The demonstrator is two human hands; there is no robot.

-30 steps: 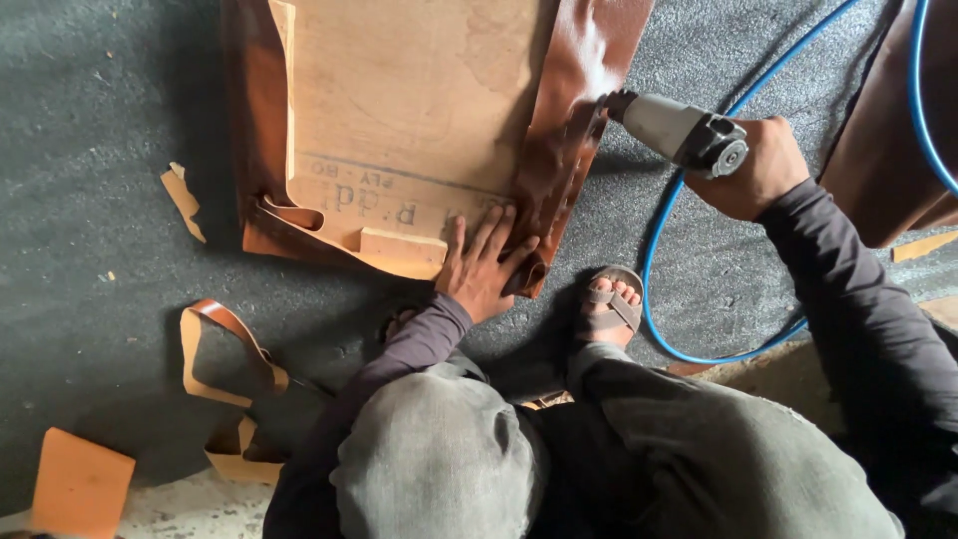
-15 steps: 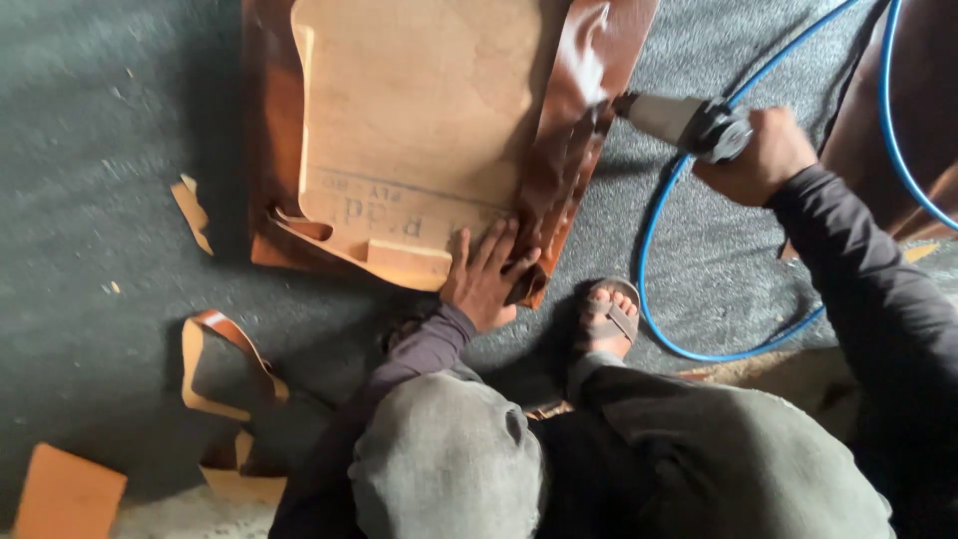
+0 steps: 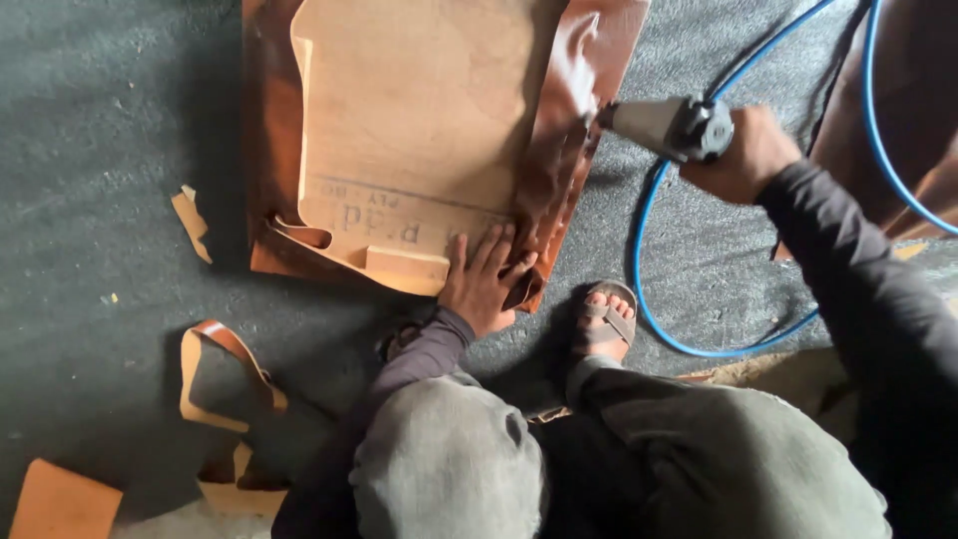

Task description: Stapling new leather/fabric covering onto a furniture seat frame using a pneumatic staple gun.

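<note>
A pale plywood panel [image 3: 419, 130] lies on a sheet of brown leather [image 3: 267, 150] whose right edge is folded up over the board. My left hand [image 3: 486, 282] rests flat, fingers spread, on the folded leather flap [image 3: 564, 150] at the panel's near right corner. My right hand [image 3: 746, 155] grips a grey pneumatic staple gun [image 3: 664, 125]. Its nose touches the leather fold on the panel's right edge. A blue air hose [image 3: 654, 250] runs from the gun and loops over the floor.
Dark grey carpet [image 3: 90, 150] covers the floor. Leather offcuts lie at the left: a small scrap [image 3: 190, 222], a curled strip [image 3: 215, 374] and a flat piece [image 3: 60, 499]. My sandalled foot [image 3: 604, 319] and grey-trousered knees [image 3: 449, 459] are near the panel. More brown leather [image 3: 913, 110] sits at the right.
The view has shifted a little, so the panel sits further right in frame. Both hands keep their places: left flat on the fold, right holding the gun at the edge.
</note>
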